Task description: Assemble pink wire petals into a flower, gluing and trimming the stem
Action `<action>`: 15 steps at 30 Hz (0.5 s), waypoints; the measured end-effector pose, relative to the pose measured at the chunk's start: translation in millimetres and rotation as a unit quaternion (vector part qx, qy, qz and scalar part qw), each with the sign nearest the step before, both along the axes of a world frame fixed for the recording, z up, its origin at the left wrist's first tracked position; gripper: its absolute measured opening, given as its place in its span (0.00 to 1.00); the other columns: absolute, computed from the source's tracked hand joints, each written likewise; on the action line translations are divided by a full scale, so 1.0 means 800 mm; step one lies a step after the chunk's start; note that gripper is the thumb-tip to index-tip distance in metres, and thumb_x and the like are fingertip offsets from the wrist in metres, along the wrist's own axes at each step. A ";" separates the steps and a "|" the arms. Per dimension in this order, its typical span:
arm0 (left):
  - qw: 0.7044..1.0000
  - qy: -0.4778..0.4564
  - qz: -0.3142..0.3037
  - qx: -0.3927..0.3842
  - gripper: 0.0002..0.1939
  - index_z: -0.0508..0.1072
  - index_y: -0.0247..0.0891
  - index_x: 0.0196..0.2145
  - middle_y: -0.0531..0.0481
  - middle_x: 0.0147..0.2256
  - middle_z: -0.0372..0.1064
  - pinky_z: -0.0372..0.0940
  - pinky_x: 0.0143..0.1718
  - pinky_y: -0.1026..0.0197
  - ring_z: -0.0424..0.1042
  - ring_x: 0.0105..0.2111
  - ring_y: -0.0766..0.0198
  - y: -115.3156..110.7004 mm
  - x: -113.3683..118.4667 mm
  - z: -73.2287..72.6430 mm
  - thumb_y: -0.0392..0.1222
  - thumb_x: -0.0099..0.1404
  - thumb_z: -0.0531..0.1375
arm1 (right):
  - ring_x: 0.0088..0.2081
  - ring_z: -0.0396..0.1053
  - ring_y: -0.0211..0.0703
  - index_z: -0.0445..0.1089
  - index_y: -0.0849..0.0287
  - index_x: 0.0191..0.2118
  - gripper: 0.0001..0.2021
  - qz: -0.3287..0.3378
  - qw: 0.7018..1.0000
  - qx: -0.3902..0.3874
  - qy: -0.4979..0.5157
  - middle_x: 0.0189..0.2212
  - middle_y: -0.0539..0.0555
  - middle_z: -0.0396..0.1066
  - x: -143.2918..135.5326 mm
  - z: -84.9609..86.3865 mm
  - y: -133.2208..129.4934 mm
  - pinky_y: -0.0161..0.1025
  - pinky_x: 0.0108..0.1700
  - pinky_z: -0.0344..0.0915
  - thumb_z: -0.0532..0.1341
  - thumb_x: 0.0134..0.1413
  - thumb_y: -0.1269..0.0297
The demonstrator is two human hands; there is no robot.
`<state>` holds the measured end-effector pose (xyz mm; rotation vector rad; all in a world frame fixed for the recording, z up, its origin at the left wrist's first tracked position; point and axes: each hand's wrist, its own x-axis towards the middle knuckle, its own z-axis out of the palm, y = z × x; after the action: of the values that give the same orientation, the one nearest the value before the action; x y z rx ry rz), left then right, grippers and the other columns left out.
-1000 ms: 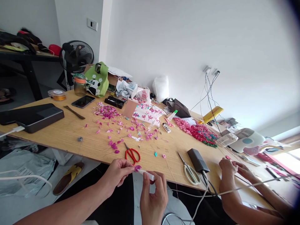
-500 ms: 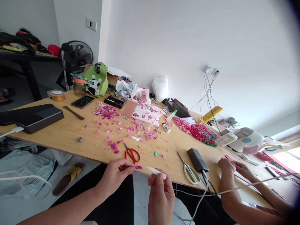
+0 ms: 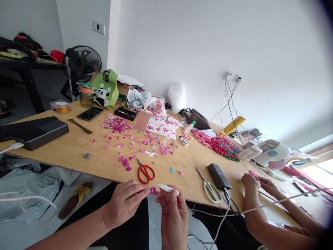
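Observation:
Near the table's front edge, my left hand (image 3: 127, 199) pinches a small magenta petal piece (image 3: 153, 190) at its fingertips. Just right of it, my right hand (image 3: 173, 211) holds a white tube (image 3: 168, 189), whose thin tip points left, over the petal piece. Whether the tip touches the piece is too small to tell. Red-handled scissors (image 3: 146, 173) lie on the wooden table (image 3: 104, 163) beyond my hands. Loose pink and magenta petals (image 3: 118, 124) are scattered farther back. A teal leaf piece (image 3: 172, 170) and a pink ring (image 3: 181, 172) lie right of the scissors.
White-handled scissors (image 3: 212, 192) and a black power adapter (image 3: 219, 177) with cables are on the right. Another person's hands (image 3: 251, 182) work at the right. A black box-like device (image 3: 44, 132) and a phone (image 3: 90, 113) lie on the left.
The white tube and my right hand have moved left, closer to the petal piece. My left hand has turned, its fingers now stretched more across, and the petal piece shows broader.

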<state>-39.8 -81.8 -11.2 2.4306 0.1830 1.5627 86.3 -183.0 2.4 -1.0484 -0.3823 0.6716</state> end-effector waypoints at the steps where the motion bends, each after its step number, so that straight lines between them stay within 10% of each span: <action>1: 1.000 0.001 0.000 0.002 0.18 0.70 0.37 0.47 0.47 0.34 0.77 0.71 0.36 0.62 0.74 0.34 0.63 -0.001 -0.001 0.001 0.25 0.60 0.59 | 0.30 0.71 0.41 0.69 0.59 0.36 0.11 0.001 1.000 0.000 0.003 0.29 0.53 0.75 0.000 -0.001 0.000 0.37 0.31 0.67 0.62 0.54 0.55; 15: 0.998 0.005 -0.003 -0.061 0.15 0.73 0.39 0.42 0.48 0.33 0.76 0.70 0.37 0.62 0.74 0.32 0.64 -0.006 0.009 -0.011 0.25 0.61 0.58 | 0.31 0.69 0.40 0.71 0.59 0.33 0.09 0.000 1.000 0.023 -0.021 0.30 0.52 0.72 -0.006 -0.001 0.006 0.40 0.36 0.68 0.61 0.55 0.58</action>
<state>-33.0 -86.5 -20.3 2.3433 0.2641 1.4905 81.8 -178.1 2.0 -1.0189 -0.4324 0.6397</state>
